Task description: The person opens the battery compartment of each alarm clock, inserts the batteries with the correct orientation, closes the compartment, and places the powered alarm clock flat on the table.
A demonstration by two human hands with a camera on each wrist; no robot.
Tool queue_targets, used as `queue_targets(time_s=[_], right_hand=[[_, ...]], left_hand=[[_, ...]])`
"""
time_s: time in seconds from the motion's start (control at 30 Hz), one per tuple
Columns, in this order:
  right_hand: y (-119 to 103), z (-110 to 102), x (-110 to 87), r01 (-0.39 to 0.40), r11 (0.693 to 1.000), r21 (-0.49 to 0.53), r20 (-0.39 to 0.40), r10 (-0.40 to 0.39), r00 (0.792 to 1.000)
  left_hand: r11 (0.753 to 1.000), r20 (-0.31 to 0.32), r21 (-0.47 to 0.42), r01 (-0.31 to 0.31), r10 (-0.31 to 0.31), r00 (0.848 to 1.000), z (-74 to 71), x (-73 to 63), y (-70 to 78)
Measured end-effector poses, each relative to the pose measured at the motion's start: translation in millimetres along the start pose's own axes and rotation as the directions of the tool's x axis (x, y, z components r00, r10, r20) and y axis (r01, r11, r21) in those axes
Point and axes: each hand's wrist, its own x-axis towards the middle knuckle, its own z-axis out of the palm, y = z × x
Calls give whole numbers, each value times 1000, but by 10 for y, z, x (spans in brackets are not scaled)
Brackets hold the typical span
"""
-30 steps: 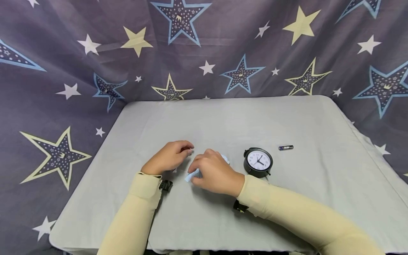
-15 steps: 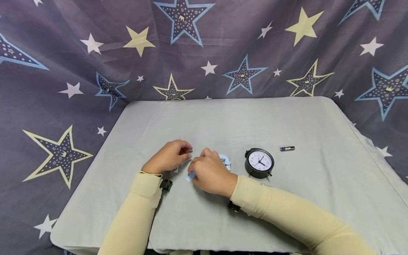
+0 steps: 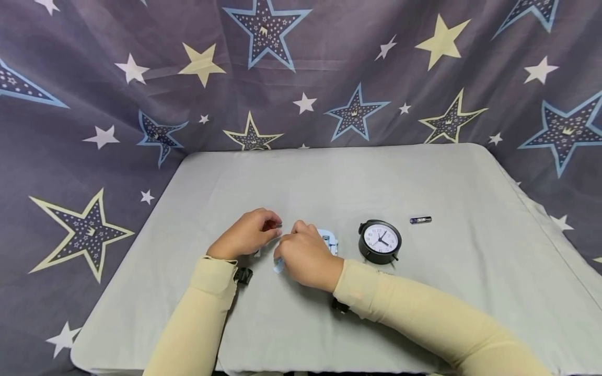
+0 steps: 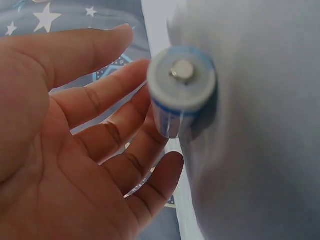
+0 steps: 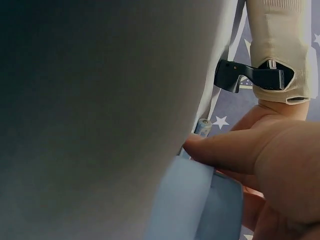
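Note:
My right hand [image 3: 308, 257] is over a light blue plastic object [image 3: 329, 240], whose upper right part shows a recess with small details. In the right wrist view my thumb and fingers grip a rounded light blue plastic part [image 5: 187, 200]; whether it is one piece with the rest is hidden. My left hand [image 3: 246, 232] hovers low beside it, fingers loosely bent and thumb apart. Close to its fingers a blue and white battery [image 4: 182, 82] lies on the cloth, its metal button end toward the wrist camera; touching cannot be made out.
A round black alarm clock [image 3: 380, 241] lies face up right of my right hand. Beyond it is a dark battery [image 3: 420, 220]. Grey cloth covers the table [image 3: 301, 183], and a star-patterned curtain [image 3: 305, 62] hangs behind and beside it.
The right hand has shifted slightly left, uncovering more of the light blue object on its right side. The left hand stays nearly in place. The black clock and dark battery have not moved.

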Motion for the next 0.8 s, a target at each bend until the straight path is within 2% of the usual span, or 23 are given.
queue_targets(time_s=[0.37,0.8], right_hand=[[-8,13,18,15,1000,-23,-8,-15,1000],[-2,-94,-8,36,996,87,-29,-34,999]], left_hand=[[1000,3,1,3,-3,1000,16,0,-25],[1000,4,-3,2,-2,1000,12,-12,-15]])
